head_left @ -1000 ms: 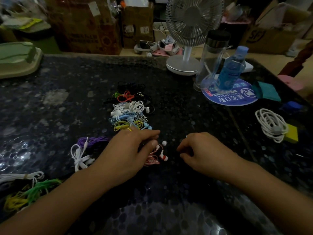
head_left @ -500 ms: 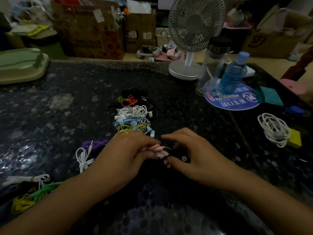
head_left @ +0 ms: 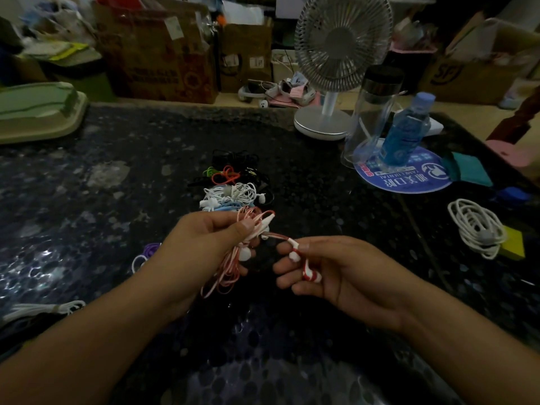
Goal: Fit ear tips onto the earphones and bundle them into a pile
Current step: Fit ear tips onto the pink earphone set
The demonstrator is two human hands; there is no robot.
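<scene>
Item: red-and-white earphones [head_left: 233, 258], one set, now lifted off the bench [head_left: 87, 200] and held between both hands, near the pile [head_left: 230, 188]

Left hand [head_left: 204, 247]: grip clenched round the coiled cable, loops hanging below the fingers, one white earbud [head_left: 244, 254] showing at the thumb side

Right hand [head_left: 330, 267]: grip pinching the second earbud [head_left: 293, 254] on its striped stem, a short run of cable stretched between the two hands

Change: half a second ago both hands were low over the bench, close together on the set; a second ago the set lay on the bench under the left fingers, right hand apart and holding nothing that shows. Now raised, hands drawn apart, one bud singled out

Bearing on task: judged to be the tip-fitting step for this set; whether a tip is already on cannot be told. Bundling and adding to the pile not yet done

Pile: white, blue, orange, green, black sets, behind the hands on the bench
</scene>
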